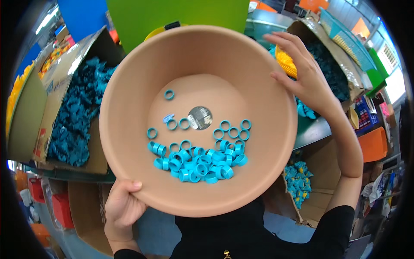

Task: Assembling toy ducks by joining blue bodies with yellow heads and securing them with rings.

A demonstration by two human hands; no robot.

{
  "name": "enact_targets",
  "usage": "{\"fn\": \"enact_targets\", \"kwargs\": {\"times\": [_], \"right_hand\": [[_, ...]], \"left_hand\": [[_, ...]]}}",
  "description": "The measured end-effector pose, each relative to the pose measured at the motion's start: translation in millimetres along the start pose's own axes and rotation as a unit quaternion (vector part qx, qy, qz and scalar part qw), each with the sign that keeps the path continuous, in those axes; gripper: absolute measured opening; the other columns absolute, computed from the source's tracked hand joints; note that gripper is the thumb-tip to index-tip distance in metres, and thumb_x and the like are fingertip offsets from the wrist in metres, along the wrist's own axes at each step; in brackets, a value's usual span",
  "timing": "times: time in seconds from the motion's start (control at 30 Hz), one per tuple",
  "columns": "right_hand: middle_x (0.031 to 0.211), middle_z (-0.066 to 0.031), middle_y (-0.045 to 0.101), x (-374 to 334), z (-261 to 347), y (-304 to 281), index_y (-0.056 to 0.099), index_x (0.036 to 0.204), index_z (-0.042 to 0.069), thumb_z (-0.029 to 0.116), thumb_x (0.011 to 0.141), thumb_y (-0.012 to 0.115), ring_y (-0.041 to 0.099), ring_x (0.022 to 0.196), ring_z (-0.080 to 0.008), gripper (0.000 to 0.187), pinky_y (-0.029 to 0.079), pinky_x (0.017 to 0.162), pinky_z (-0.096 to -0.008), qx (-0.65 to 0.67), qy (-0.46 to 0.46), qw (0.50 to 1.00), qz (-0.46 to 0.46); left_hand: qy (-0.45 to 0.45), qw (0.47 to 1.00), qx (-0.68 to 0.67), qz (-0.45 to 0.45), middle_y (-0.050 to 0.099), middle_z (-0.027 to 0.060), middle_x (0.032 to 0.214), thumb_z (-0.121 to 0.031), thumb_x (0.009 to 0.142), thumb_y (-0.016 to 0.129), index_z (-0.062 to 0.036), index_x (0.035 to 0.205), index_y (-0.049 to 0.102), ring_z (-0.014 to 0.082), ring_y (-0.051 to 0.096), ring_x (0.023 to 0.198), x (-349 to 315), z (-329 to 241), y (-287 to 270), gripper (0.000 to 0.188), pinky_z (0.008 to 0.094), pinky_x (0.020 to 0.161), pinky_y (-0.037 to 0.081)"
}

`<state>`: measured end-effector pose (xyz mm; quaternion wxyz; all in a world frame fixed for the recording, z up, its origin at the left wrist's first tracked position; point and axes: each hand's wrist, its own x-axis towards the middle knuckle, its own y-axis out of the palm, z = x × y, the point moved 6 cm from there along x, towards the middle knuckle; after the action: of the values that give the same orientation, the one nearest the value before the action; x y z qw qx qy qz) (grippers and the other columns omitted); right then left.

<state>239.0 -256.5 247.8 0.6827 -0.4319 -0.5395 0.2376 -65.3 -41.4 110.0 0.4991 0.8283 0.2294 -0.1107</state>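
Note:
A large round tan plastic basin is tilted toward me, its inside facing up. Many small teal rings lie heaped at its near side, with several scattered farther up the bottom. Among these is a small light-blue piece, beside a dark round label. My left hand grips the near-left rim, thumb over the edge. At the far right rim, my right hand has its fingers spread; it holds nothing, and whether it touches the rim is unclear. Just past its fingers is a yellow ribbed piece.
On the left a cardboard box holds dark teal pieces; another cardboard box with teal pieces stands at the right. Below right, an open carton contains teal-and-yellow pieces. A green panel rises behind the basin.

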Motion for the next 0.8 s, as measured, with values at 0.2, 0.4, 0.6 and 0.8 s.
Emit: {"fn": "enact_targets", "kwargs": {"times": [0.2, 0.4, 0.6, 0.8], "right_hand": [[0.115, -0.0121, 0.064, -78.7, -42.9, 60.3, 0.041, 0.142, 0.002, 0.023, 0.080, 0.073, 0.067, 0.098, -0.0202, 0.072, 0.056, 0.087, -0.0347, 0.512, 0.473, 0.676, 0.239], [0.111, -0.0178, 0.065, -78.6, -124.0, -1.8, 0.050, 0.128, -0.005, 0.017, 0.082, 0.060, 0.069, 0.094, -0.0267, 0.052, 0.058, 0.088, -0.0393, 0.610, 0.472, 0.625, -0.123], [0.101, -0.0169, 0.068, -3.8, -194.1, -84.3, 0.053, 0.118, -0.005, 0.017, 0.096, 0.057, 0.070, 0.091, -0.0255, 0.031, 0.063, 0.078, -0.0279, 0.657, 0.278, 0.652, -0.258], [0.107, -0.0214, 0.068, 70.1, -301.7, -101.4, 0.059, 0.112, -0.006, 0.025, 0.093, 0.057, 0.071, 0.090, -0.0317, 0.036, 0.062, 0.076, -0.0341, 0.431, 0.351, 0.739, -0.381]], "left_hand": [[0.001, 0.997, 0.061, 0.051, 0.037, 0.0232, 0.148, -0.001, 0.087, 0.047, 0.0016, 0.150, 0.020, 0.0417, 0.045, 0.133, 25.3, -10.3, 25.5, 0.068, 0.0570, 0.104, 0.047], [0.183, 0.950, 0.083, 0.240, 0.039, 0.0143, 0.144, -0.029, 0.096, 0.054, -0.0064, 0.145, 0.035, 0.0354, 0.050, 0.126, 55.8, -21.3, 112.4, 0.057, 0.0500, 0.092, 0.057], [0.202, 0.720, 0.297, 0.593, 0.063, 0.0137, 0.100, -0.039, 0.105, 0.031, -0.0015, 0.080, 0.064, 0.0362, 0.059, 0.099, 15.9, 10.8, 198.0, 0.056, 0.0483, 0.087, 0.053], [0.113, 0.662, 0.219, 0.708, 0.060, 0.0181, 0.108, -0.061, 0.100, 0.033, -0.0017, 0.104, 0.062, 0.0304, 0.050, 0.097, 31.9, 18.6, 216.5, 0.066, 0.0420, 0.089, 0.044]]}}
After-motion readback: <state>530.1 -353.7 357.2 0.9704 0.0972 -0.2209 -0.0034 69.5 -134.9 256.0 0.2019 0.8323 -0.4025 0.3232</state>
